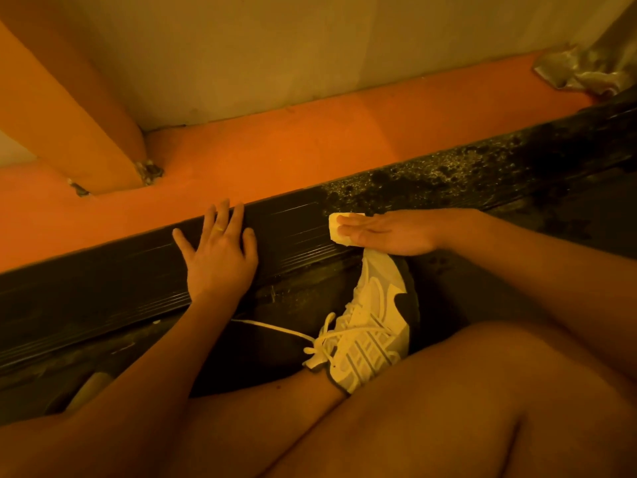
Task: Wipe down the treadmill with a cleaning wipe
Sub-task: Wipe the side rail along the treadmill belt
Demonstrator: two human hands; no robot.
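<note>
A shoe is sitting nearest. Beyond it, the left grip is lying spread on the rail. The right grip, fingers straight, is pressing the wipe flat there. Being soft and limp, it probably needs palm pressure, not pinching. Speckles are waiting farther right.

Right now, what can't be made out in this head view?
Head view:
- Cleaning wipe: mostly under the fingers of the right hand.
- Treadmill side rail: cut off by both edges, right end lost in shadow.
- Treadmill belt: largely covered by legs and sneaker.
- Crumpled material, top right: cropped by the edge, unidentifiable.
</note>
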